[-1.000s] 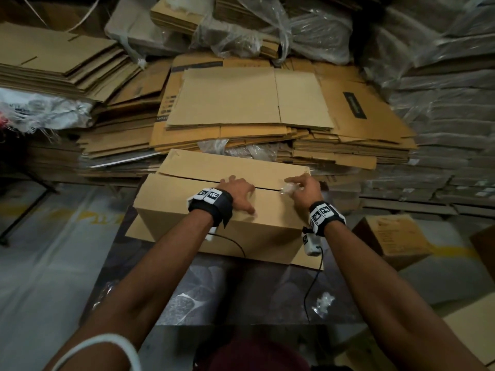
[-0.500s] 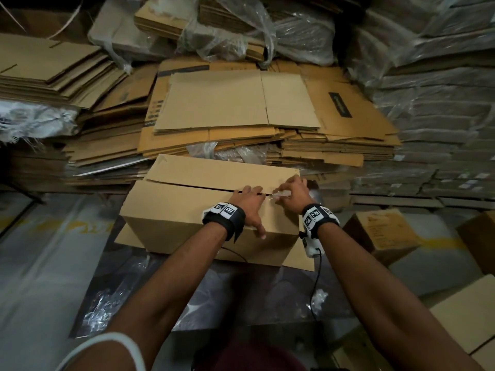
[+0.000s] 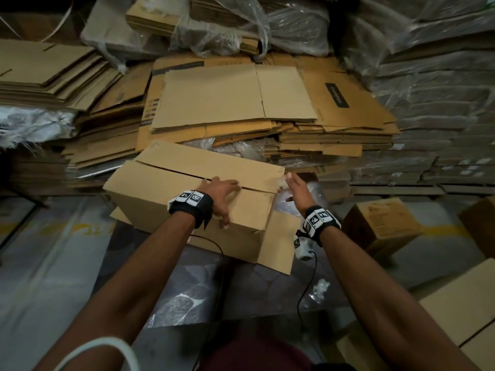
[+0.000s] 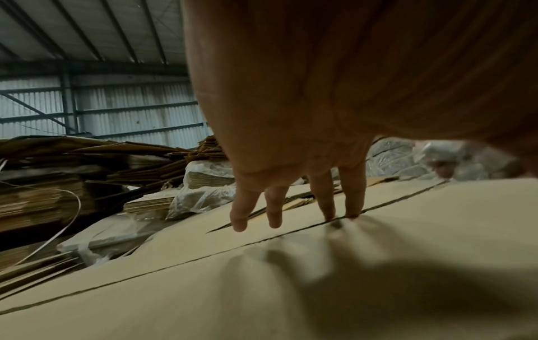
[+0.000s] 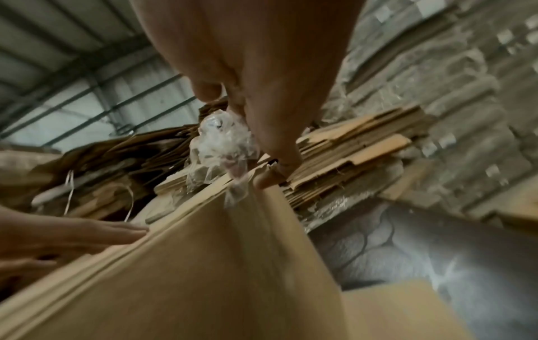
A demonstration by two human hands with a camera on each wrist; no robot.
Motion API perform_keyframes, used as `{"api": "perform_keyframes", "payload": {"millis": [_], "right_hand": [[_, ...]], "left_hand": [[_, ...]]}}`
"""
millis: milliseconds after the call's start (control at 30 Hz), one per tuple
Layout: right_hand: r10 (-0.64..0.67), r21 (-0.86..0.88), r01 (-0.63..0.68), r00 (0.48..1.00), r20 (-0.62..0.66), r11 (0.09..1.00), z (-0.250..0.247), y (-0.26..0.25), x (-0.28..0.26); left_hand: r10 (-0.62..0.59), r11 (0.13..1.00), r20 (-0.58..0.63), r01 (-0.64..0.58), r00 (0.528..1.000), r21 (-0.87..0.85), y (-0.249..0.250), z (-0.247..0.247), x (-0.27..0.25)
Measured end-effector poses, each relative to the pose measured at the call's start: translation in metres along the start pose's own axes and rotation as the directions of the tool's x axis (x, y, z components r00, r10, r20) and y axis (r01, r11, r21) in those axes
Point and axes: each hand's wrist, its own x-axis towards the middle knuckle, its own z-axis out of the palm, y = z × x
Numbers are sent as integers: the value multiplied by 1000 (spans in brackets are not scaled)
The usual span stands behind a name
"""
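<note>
A brown cardboard box (image 3: pixel 171 194) lies on a dark wrapped surface, its two top flaps folded down with a seam between them. My left hand (image 3: pixel 222 194) presses flat on the top near the seam, fingers (image 4: pixel 326 202) straight, thumb down the front face. My right hand (image 3: pixel 294 188) is at the box's right end and pinches a crumpled wad of clear tape (image 5: pixel 221 142) that trails down to the box edge (image 5: pixel 241 184). The tape (image 3: pixel 282 183) shows as a pale scrap at the top right corner.
Piles of flattened cardboard (image 3: pixel 235 103) rise right behind the box, with plastic-wrapped bundles (image 3: pixel 434 116) to the right. A small sealed carton (image 3: pixel 380 226) and other boxes (image 3: pixel 468 303) sit on the floor at right. A scrap of plastic (image 3: pixel 320 289) lies on the dark surface.
My right hand has pulled the tape from the seam's middle out past the box's right end. My left hand slid right along the top. The box has turned slightly.
</note>
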Motion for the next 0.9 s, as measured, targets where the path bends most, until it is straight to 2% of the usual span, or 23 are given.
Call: {"api": "perform_keyframes", "payload": {"millis": [67,133,267,333,433,500,567,667,767,833,900], "right_hand": [[-16,35,18,998,-63,999,10,3,-7],[-8,82,17,994,-113,997,23,9,-11],[-21,136,59,965,-263,989,40,14,-15],[30,185,29,950,-310,982,39,15,-13],[59,33,-51,926,-372,998,29,30,-6],[29,-44,-44,951,-306,998,22,42,-6],[34,-27,-43,964,-265,999,16,42,-15],[157,202,-104,951,-267,974,8,45,-27],[297,534,-147,932,-206,832,3,61,-35],[316,613,-162,937,-151,774,1,67,-41],[309,539,-183,939,-153,822,0,67,-45]], "left_hand": [[-8,1000,-5,8,1000,12,9,-1,1],[-6,998,-35,3,999,-60,25,-3,4],[64,984,-140,-85,988,-154,59,-1,19],[90,980,-155,-116,984,-161,75,1,24],[57,976,-154,-87,986,-199,95,5,28],[20,980,-149,-49,989,-194,101,9,32],[0,983,-133,-24,991,-183,103,13,35],[-19,985,-116,-1,993,-171,104,13,35],[-16,987,-116,-3,993,-161,105,12,36],[-12,988,-115,-6,993,-152,107,12,36],[-13,990,-114,-4,993,-143,109,13,35]]}}
